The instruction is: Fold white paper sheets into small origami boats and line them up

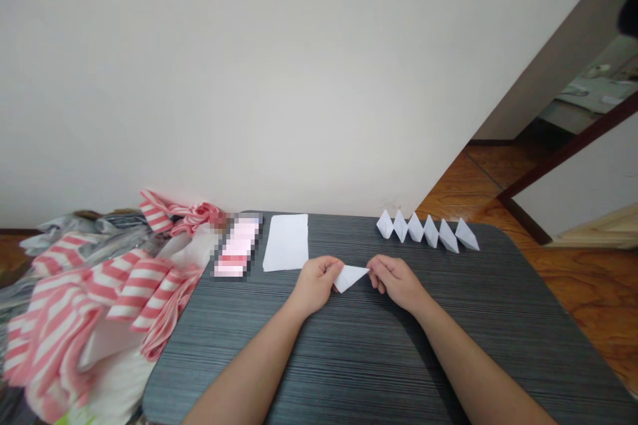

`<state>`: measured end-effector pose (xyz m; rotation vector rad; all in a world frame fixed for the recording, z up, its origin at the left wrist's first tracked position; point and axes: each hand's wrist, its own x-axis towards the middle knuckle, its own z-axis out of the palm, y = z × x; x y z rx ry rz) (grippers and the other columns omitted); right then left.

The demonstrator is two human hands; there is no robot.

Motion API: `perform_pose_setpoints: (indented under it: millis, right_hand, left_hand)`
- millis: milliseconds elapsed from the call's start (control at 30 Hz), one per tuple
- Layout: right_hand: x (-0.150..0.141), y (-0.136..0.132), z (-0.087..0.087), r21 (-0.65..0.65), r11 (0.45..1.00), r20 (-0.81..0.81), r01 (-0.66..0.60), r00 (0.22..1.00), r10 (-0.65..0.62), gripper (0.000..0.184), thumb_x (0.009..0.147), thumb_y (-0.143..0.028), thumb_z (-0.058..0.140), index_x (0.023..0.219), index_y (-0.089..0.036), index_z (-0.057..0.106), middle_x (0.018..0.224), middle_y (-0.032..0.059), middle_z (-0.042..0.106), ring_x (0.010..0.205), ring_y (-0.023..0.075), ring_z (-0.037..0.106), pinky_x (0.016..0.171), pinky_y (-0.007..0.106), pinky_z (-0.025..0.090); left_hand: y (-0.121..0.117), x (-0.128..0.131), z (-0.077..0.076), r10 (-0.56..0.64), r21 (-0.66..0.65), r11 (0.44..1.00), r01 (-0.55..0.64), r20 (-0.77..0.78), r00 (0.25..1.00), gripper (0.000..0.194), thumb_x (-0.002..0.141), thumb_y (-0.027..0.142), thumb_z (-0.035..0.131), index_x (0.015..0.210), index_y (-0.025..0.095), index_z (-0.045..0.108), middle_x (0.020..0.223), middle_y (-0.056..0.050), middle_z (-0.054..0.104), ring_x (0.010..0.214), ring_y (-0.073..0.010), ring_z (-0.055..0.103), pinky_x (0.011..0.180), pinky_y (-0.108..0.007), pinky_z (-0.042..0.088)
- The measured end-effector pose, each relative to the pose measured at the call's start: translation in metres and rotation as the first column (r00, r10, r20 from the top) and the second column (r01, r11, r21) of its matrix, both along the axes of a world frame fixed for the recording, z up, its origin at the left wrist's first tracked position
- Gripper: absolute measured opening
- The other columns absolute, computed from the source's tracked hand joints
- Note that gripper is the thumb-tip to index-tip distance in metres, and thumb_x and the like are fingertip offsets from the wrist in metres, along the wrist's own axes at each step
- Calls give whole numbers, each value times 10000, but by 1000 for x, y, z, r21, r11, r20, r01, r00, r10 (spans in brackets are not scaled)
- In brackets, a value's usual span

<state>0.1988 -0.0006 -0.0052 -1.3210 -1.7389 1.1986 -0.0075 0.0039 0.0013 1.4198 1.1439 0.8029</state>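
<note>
White folded triangular paper: over dark streaked tabletop
Left hand: grip pinching the paper's left end
Right hand: grip pinching the paper's right tip

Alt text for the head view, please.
A left hand and right hand hold a folded paper over a dark table. Six folded shapes sit in a row back right; white paper lies back left, striped cloth farther left.

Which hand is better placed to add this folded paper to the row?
Probably the right hand: it is at one tip of the folded paper and nearer the row; the left hand sits by the sheets.
</note>
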Motion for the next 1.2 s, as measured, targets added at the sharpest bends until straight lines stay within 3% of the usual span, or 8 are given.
perform_pose_setpoints:
  millis: [333, 700, 1000, 1200]
  right_hand:
    - [-3, -1, 5, 122, 991, 138, -48, 990, 31, 281, 885, -276, 442, 633, -179, 523, 537, -28, 527, 487, 102, 491, 514, 217, 377]
    - [-1, -1, 1, -12, 1000, -74, -18, 997, 17, 310, 924, -363, 350, 720, -182, 500, 588, -23, 522, 476, 98, 484, 492, 219, 382]
    - [-2, 0, 2, 38, 999, 12, -30, 999, 30, 234, 890, -306, 430, 698, -184, 486, 585, -26, 522, 494, 103, 489, 510, 223, 389]
    - [-1, 0, 1, 54, 999, 16, 8, 1000, -9, 242, 894, -315, 424, 697, -186, 480, 531, -42, 490, 480, 104, 477, 504, 221, 385]
  left_hand:
    - [1, 2, -2, 9, -2, 1000, -9, 13, 1000, 359, 838, 429, 438, 776, 131, 629, 595, -14, 575, 521, -113, 507, 490, -214, 380]
    - [1, 2, -3, 33, -38, 999, -31, 61, 998, 354, 835, 433, 440, 761, 128, 604, 582, -10, 563, 507, -109, 492, 478, -213, 378]
    - [0, 1, -2, 4, 56, 998, -4, -6, 1000, 357, 855, 408, 428, 738, 129, 617, 600, -11, 568, 543, -110, 492, 507, -212, 373]
    - [-2, 3, 0, -3, 173, 985, 14, -65, 998, 285, 848, 347, 472, 964, 169, 662, 917, -54, 669, 810, -165, 588, 719, -259, 444]
